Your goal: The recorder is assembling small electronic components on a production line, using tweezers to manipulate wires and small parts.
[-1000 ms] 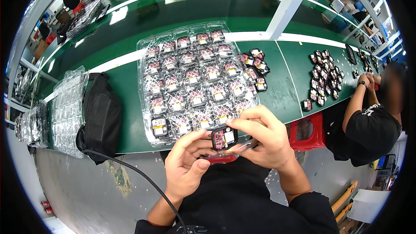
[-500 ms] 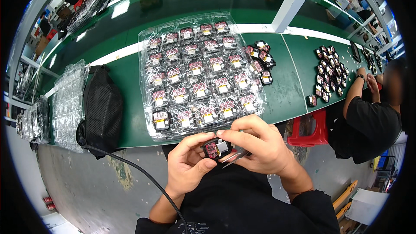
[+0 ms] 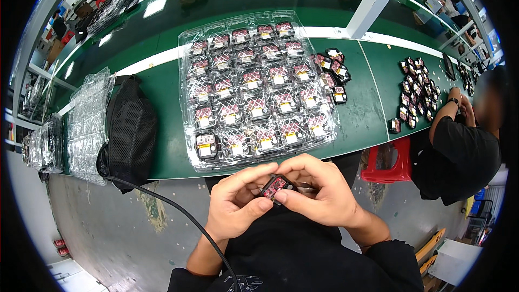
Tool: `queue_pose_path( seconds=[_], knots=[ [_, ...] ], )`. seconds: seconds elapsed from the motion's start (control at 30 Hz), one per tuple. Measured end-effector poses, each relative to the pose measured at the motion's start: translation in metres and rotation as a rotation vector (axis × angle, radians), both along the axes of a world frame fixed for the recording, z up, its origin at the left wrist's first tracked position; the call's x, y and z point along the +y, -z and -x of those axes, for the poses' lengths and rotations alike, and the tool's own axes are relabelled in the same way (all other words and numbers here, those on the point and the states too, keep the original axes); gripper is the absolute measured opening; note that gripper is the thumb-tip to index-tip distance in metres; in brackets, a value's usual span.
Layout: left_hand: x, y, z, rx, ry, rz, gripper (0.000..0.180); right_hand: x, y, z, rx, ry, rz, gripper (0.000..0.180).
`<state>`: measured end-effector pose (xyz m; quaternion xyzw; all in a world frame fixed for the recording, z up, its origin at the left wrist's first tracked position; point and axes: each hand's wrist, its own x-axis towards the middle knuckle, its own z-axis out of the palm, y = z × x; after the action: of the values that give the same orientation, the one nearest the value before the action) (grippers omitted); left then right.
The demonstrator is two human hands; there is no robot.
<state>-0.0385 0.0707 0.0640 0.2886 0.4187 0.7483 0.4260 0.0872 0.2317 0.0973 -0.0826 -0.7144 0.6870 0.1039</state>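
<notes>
The tray (image 3: 186, 84), clear plastic, lies on the green bench (image 3: 359, 127) with rows of small black-framed units in its pockets. Just on the near side of the tray, between it and the person's body, one unit (image 3: 274, 185) is held up and tilted, its red-patterned face showing. The left hand (image 3: 238, 200) grips its left end between thumb and fingers; the right hand (image 3: 324, 194) is closed on its right end, thumb against the near edge. Something grey shows among the right hand's fingers, perhaps a tool, but too little is visible to say.

Right of the tray sits a small heap (image 3: 337, 70) of loose units; farther right is a bigger heap (image 3: 416, 93), near a co-worker (image 3: 459, 154). Left of the tray are a black bag (image 3: 131, 130) and, beyond it, more clear trays (image 3: 86, 130).
</notes>
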Motion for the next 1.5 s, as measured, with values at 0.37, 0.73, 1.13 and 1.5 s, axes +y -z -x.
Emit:
queue_pose_path(
  seconds=[0.37, 0.73, 1.13, 1.5],
  knots=[
    [0.012, 0.016, -0.001, 1.089, -0.486, -0.064, 0.076, -0.021, 0.007, 0.005, -0.196, 0.036, 1.037, 0.019],
    [0.013, 0.007, -0.020, 0.092, -0.570, 0.039, 0.088, -0.022, 0.000, -0.007, -0.008, 0.168, -0.224, 0.039],
    [0.010, 0.010, -0.020, 0.144, -0.462, 0.071, 0.087, -0.003, -0.003, 0.005, 0.183, 0.247, -0.727, 0.026],
    [0.008, 0.017, -0.017, 0.047, -0.383, -0.073, 0.083, -0.005, -0.001, 0.006, 0.207, 0.303, -0.772, 0.024]
  ],
)
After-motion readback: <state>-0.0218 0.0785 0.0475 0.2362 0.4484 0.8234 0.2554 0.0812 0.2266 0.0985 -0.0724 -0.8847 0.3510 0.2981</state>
